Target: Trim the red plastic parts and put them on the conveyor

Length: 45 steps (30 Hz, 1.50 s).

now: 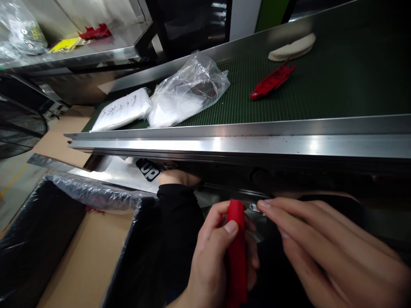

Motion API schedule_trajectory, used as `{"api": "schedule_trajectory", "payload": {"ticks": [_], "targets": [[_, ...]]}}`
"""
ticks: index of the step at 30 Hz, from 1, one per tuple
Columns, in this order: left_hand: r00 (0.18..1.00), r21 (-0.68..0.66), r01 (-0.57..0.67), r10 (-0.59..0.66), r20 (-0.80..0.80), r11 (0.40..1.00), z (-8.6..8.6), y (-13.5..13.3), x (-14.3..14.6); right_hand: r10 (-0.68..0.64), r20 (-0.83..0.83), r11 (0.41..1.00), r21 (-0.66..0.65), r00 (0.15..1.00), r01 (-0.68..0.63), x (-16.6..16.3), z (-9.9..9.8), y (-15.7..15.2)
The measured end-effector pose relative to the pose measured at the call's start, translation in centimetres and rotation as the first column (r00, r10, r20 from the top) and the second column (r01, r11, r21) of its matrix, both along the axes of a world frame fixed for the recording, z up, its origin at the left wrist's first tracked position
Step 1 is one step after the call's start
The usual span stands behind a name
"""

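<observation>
Left hand [212,256] has its grip closed around a red tool [236,252]; right hand [324,248] (fingers loose, holding nothing) touches its tip.

2 clear plastic bags [189,92], a red plastic part [272,80] and a cream insole [293,48] are lying on the green conveyor belt [337,85].

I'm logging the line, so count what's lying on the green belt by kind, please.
Red plastic pieces: 1
Clear plastic bags: 1
White wrapped packets: 1
Cream curved pieces: 1
Total: 4
</observation>
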<state>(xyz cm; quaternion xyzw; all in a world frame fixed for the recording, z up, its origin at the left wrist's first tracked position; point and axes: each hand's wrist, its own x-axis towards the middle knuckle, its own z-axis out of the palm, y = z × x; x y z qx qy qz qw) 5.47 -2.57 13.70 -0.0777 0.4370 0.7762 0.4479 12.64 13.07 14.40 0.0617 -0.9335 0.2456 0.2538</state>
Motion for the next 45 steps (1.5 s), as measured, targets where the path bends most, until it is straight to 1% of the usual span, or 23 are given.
{"api": "schedule_trajectory", "payload": {"ticks": [7, 12, 18, 21, 24, 29, 32, 37, 42, 45], "targets": [[1.0, 0.007, 0.003, -0.003, -0.002, 1.0, -0.1, 0.1, 0.0, 0.021, 0.017, 1.0, 0.023, 1.0, -0.021, 0.1, 0.2, 0.3], [1.0, 0.014, 0.016, -0.016, 0.011, 1.0, -0.1, 0.1, 0.0, 0.011, 0.009, 1.0, 0.026, 1.0, -0.012, 0.1, 0.1, 0.5], [0.999, 0.029, -0.019, 0.018, 0.028, 0.999, 0.0, 0.3, 0.2, 0.023, 0.01, 0.999, 0.037, 1.0, -0.023, 0.2, 0.1, 0.5], [1.0, 0.033, -0.019, 0.018, 0.019, 0.999, -0.1, 0.3, 0.2, -0.005, 0.026, 1.0, 0.019, 1.0, 0.005, 0.3, 0.1, 0.3], [1.0, 0.032, -0.002, 0.002, 0.016, 0.999, -0.1, 0.2, 0.3, -0.011, 0.038, 1.0, 0.013, 0.999, 0.011, 0.4, 0.0, 0.2], [1.0, 0.018, 0.019, -0.02, 0.024, 1.0, -0.2, 0.2, 0.2, 0.0, 0.028, 0.999, 0.054, 1.0, -0.002, 0.4, 0.0, 0.5], [0.999, -0.008, 0.027, -0.027, 0.025, 1.0, -0.1, 0.3, 0.1, 0.03, 0.012, 0.995, 0.092, 0.999, -0.031, 0.3, -0.1, 0.8], [1.0, -0.04, 0.003, -0.002, 0.022, 0.999, 0.4, 0.4, -0.2, 0.07, 0.017, 0.993, 0.094, 0.997, -0.071, 0.6, -0.1, 0.4], [1.0, -0.022, 0.013, -0.012, 0.025, 1.0, 1.0, 0.3, -0.7, 0.051, 0.069, 0.997, 0.057, 0.996, -0.055, 1.3, 0.1, -0.3], [0.999, 0.001, -0.033, 0.032, 0.039, 0.999, 1.1, 0.4, -1.1, 0.056, 0.088, 0.997, 0.052, 0.995, -0.061, 1.7, 0.1, -0.5]]}}
